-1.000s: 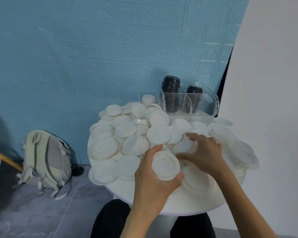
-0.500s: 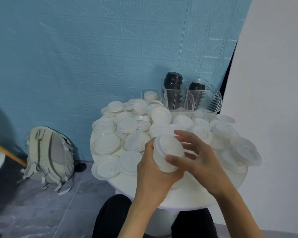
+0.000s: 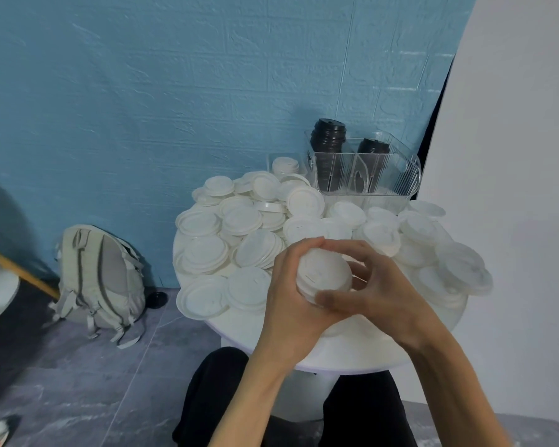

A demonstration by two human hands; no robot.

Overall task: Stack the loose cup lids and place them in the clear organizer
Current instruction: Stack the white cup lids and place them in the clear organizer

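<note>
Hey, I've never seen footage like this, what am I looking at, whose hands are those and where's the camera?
There is no machine here. The camera sits on a person's head, looking forward and down at their own hands. The left hand and right hand together grip a small stack of white lids above a round white table. Loose white lids cover most of it. At the back stands a clear organizer holding black lids. A backpack lies on the floor.
</note>
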